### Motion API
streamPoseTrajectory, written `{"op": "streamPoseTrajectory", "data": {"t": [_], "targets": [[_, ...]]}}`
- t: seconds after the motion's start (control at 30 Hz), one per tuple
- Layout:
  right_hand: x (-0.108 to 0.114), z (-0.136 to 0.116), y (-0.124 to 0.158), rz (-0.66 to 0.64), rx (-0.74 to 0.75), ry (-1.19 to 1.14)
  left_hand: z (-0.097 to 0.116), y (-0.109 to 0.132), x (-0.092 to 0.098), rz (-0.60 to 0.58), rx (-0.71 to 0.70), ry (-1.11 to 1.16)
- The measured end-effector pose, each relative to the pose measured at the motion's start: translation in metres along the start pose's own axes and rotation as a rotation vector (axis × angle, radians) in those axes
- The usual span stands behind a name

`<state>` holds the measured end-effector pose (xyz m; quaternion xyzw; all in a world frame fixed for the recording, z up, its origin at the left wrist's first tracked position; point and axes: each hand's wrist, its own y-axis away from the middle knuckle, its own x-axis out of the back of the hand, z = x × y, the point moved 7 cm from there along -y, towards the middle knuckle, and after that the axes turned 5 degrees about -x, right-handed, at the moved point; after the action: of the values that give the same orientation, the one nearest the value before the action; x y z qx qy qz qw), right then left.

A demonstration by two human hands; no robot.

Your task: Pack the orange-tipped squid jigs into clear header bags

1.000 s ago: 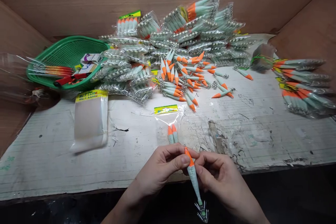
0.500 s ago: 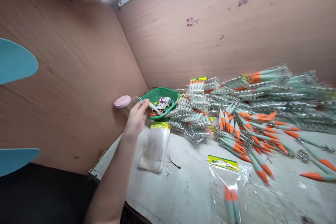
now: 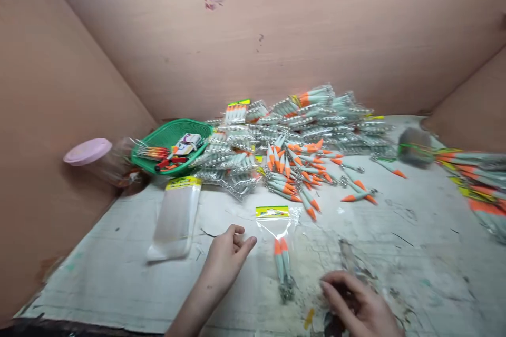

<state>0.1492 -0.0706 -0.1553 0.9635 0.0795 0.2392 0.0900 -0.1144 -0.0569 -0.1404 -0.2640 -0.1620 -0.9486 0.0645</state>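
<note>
My left hand (image 3: 229, 253) is over the table left of a clear bag with a yellow header (image 3: 272, 212). Its fingers are loosely curled, with the thumb apart and nothing visible between them. Two orange-tipped pale lures (image 3: 282, 260) lie in that bag. To the bag's right is my right hand (image 3: 358, 300), blurred, thumb and forefinger tips together; what they hold, if anything, is hidden. Behind the bag lies a heap of loose orange-and-pale lures (image 3: 308, 166). A stack of clear bags (image 3: 176, 221) rests left of my left hand.
A green basket (image 3: 172, 129) holding small boxes, red-handled tools and lures stands at the back left, beside a jar with a pink lid (image 3: 87, 151). Packed lures (image 3: 316, 121) are piled along the back wall. Further bundles (image 3: 474, 168) lie at the right edge.
My left hand has come back from the basket towards the bag, and the lure it held is gone from its fingers. The view has swung right, and my right hand now shows.
</note>
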Motion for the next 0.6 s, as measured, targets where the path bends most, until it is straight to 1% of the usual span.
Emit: {"op": "streamPoseTrajectory", "data": {"t": [0.03, 0.1, 0.13, 0.17, 0.2, 0.27, 0.37, 0.47, 0.53, 0.57, 0.6], "targets": [[-0.007, -0.004, 0.000, 0.027, 0.041, 0.073, -0.002, 0.001, -0.011, 0.029, 0.020, -0.039], [-0.023, -0.010, -0.002, 0.085, 0.137, 0.232, 0.000, 0.000, -0.022, 0.120, 0.052, -0.066], [-0.031, -0.012, -0.002, 0.104, 0.181, 0.297, 0.002, -0.002, -0.027, 0.151, 0.064, -0.035], [-0.039, -0.012, -0.004, 0.101, 0.216, 0.338, 0.003, -0.002, -0.031, 0.157, 0.071, 0.029], [-0.045, -0.013, -0.005, 0.087, 0.231, 0.353, 0.005, -0.003, -0.036, 0.136, 0.071, 0.112], [-0.051, -0.014, -0.006, 0.041, 0.211, 0.309, 0.008, -0.001, -0.049, 0.038, 0.055, 0.289], [-0.044, -0.024, -0.005, -0.042, 0.137, 0.123, 0.011, 0.011, -0.064, -0.111, 0.061, 0.498], [-0.026, -0.041, 0.000, -0.148, 0.079, -0.066, 0.017, 0.029, -0.079, -0.244, 0.195, 0.943], [-0.013, -0.052, 0.003, -0.198, 0.063, -0.081, 0.024, 0.039, -0.089, -0.324, 0.314, 1.206], [-0.006, -0.058, 0.003, -0.205, 0.076, -0.047, 0.028, 0.043, -0.093, -0.359, 0.357, 1.274], [0.002, -0.064, 0.004, -0.177, 0.110, 0.009, 0.031, 0.045, -0.096, -0.389, 0.391, 1.320]]}}
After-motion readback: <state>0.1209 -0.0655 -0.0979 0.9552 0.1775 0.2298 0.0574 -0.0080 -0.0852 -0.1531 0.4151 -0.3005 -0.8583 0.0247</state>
